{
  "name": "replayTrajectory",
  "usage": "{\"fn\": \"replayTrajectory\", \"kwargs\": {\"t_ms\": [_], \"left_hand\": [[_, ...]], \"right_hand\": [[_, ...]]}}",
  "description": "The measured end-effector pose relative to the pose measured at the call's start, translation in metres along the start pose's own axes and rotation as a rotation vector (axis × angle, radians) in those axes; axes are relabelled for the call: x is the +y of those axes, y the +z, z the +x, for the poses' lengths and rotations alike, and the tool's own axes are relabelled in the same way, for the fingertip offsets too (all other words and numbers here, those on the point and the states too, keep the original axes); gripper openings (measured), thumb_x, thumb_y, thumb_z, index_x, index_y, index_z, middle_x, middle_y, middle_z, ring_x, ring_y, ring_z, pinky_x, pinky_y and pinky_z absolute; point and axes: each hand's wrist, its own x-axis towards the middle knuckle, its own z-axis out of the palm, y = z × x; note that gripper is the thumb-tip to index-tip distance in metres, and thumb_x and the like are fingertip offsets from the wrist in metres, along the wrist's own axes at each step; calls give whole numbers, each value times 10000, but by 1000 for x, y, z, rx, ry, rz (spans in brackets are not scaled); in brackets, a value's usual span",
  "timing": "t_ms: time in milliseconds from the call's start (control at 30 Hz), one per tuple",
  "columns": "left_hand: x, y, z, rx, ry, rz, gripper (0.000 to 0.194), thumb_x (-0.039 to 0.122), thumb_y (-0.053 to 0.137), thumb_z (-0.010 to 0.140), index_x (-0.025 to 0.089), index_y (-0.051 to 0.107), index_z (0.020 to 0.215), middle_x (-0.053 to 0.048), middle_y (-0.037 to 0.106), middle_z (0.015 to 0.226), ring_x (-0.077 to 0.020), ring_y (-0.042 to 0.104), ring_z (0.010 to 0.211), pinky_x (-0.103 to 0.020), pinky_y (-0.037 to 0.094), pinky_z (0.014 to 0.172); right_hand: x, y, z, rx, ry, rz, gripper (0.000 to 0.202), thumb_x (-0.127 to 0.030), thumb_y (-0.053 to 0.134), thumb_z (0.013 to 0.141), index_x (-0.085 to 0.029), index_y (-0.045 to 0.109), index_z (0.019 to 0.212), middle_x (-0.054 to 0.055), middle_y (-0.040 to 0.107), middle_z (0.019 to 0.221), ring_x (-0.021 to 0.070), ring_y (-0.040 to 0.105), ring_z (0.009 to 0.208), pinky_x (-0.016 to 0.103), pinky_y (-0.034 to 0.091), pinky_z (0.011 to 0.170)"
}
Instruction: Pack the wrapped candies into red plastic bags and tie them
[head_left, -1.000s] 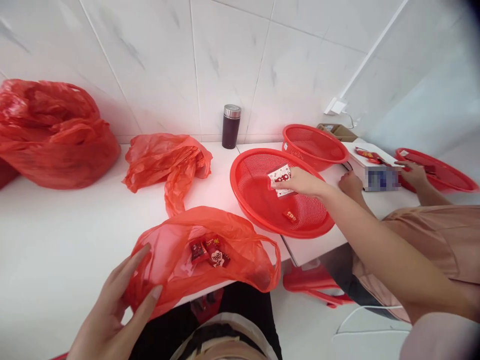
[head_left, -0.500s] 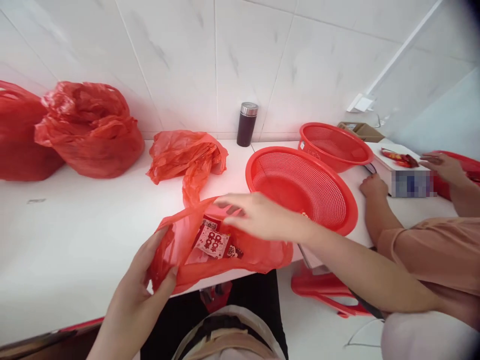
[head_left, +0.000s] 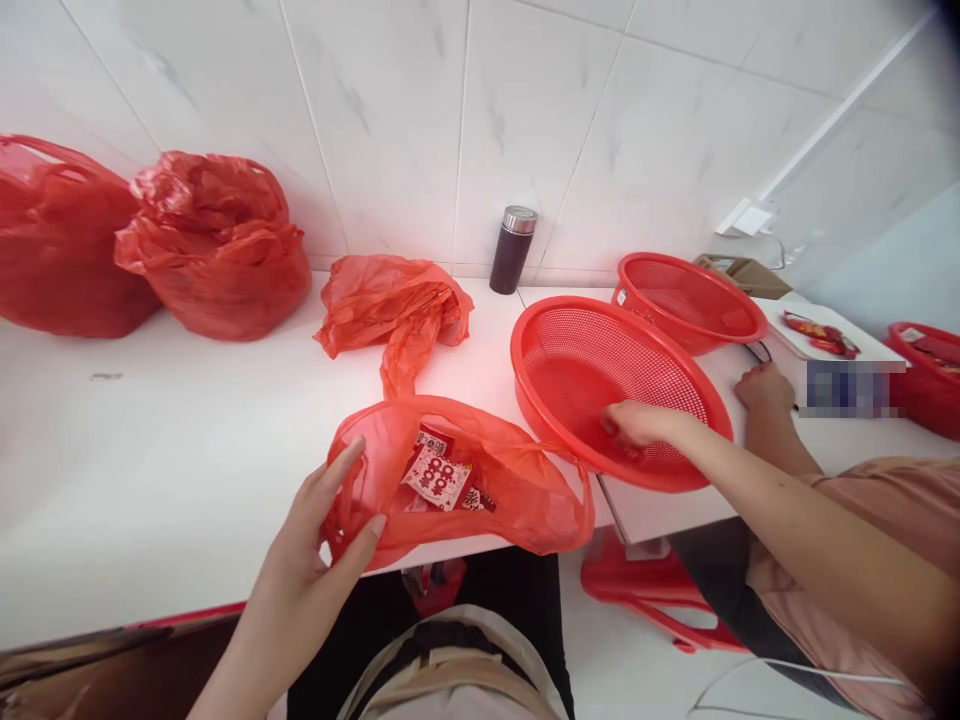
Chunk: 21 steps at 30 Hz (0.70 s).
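A red plastic bag lies with its mouth open at the table's front edge. Inside it are several small red-and-white printed packets. My left hand grips the bag's left side, thumb and fingers spread along the rim. To the right of the bag stands a large red perforated plastic basket. My right hand reaches down into this basket near its bottom, with fingers curled; whatever lies under the fingertips is hidden.
Full red bags stand on the left, and a crumpled red bag lies behind mine. A dark thermos stands by the wall. Another red basket is at the back right. A co-worker's hand rests nearby; below is a red stool.
My right hand has left the bag's mouth and moved right, down into the basket. My left hand stays on the bag. The view has shifted slightly.
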Motion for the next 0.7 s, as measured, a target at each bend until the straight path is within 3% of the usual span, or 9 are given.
{"fn": "replayTrajectory", "kwargs": {"t_ms": [67, 133, 200, 300, 400, 467, 567, 700], "left_hand": [[-2, -1, -1, 16, -3, -1, 593, 392, 576, 895, 454, 370, 1447, 4, 471, 1453, -242, 429, 1353, -419, 358, 1127], [-2, -2, -2, 30, -9, -4, 592, 399, 588, 886, 451, 385, 1440, 3, 472, 1450, -240, 444, 1337, -413, 354, 1127], [-2, -2, -4, 54, -16, -12, 590, 410, 603, 873, 445, 407, 1428, 0, 477, 1441, -240, 463, 1315, -408, 365, 1117], [1, -3, -5, 93, -52, -26, 615, 437, 626, 847, 419, 422, 1427, -24, 534, 1368, -240, 543, 1214, -418, 411, 1073], [4, -4, -7, 130, -118, -42, 667, 468, 654, 812, 389, 426, 1434, -39, 573, 1320, -245, 580, 1149, -447, 413, 1067], [4, -8, -8, 153, -167, -92, 723, 487, 674, 784, 374, 410, 1448, -45, 594, 1299, -252, 591, 1139, -448, 435, 1048], [0, -17, -10, 184, -245, -179, 805, 519, 706, 735, 352, 395, 1458, -40, 670, 1160, -245, 646, 1038, -401, 527, 934], [-6, -32, -9, 267, -339, -65, 616, 572, 704, 691, 306, 618, 1241, -22, 722, 1070, -240, 671, 956, -343, 560, 836]], "right_hand": [[-12, -21, -8, 33, -37, 33, 134, -90, 601, 728, -200, 545, 676, 31, 626, 676, 158, 568, 577, 298, 420, 555], [-37, -41, -23, 191, -120, 133, 45, -170, 546, 825, -208, 540, 802, 35, 663, 825, 156, 608, 692, 284, 440, 613], [-75, -52, -43, 357, -300, 370, 38, -256, 540, 874, -219, 532, 868, 25, 675, 905, 157, 636, 781, 273, 465, 659], [-140, -41, -67, 316, -599, 557, 31, -252, 538, 900, -222, 544, 905, 10, 669, 912, 147, 646, 815, 268, 491, 706], [-184, -18, -71, 362, -751, 392, 149, -148, 477, 924, -198, 578, 1022, 50, 638, 1043, 139, 625, 833, 281, 496, 750], [-192, -7, -68, 392, -756, 202, 255, -101, 419, 942, -180, 589, 1115, 89, 609, 1128, 150, 614, 864, 301, 495, 770], [-178, 1, -68, 395, -784, -109, 254, -125, 439, 950, -166, 640, 1099, 117, 621, 1126, 209, 599, 965, 364, 484, 839], [-149, 16, -86, 304, -873, -500, 134, -180, 573, 892, -160, 701, 928, 123, 672, 1039, 291, 551, 1088, 492, 380, 999]]}}
